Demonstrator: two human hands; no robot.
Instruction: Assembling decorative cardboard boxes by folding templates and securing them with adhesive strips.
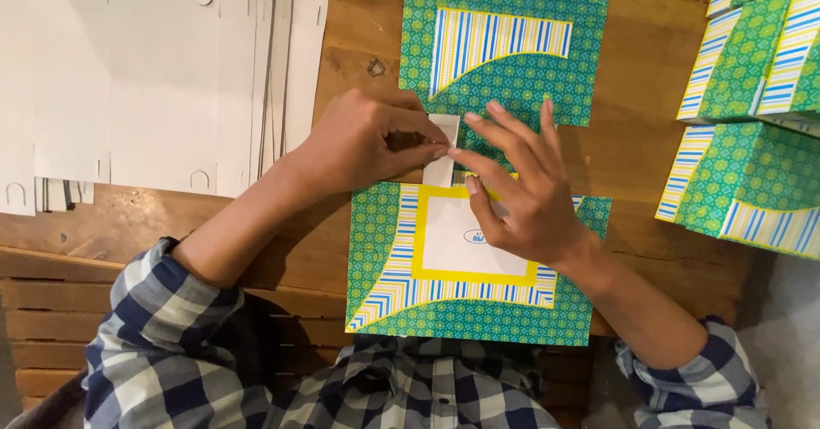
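Observation:
A flat green patterned cardboard sheet (pixel 504 79) with blue-and-yellow stripes and a white panel lies on the wooden table (pixel 641 96) in front of me. My left hand (pixel 363 143) pinches a small white strip (pixel 442 130) at the sheet's narrow middle, thumb and forefinger closed on it. My right hand (pixel 517 190) rests on the sheet just beside it, fingers spread, fingertips touching the strip and the narrow middle part.
A stack of flat white cardboard blanks (pixel 154 79) lies at the upper left. Folded green patterned boxes (pixel 752 121) are piled at the right edge. Wooden slats (pixel 51 309) run along the lower left.

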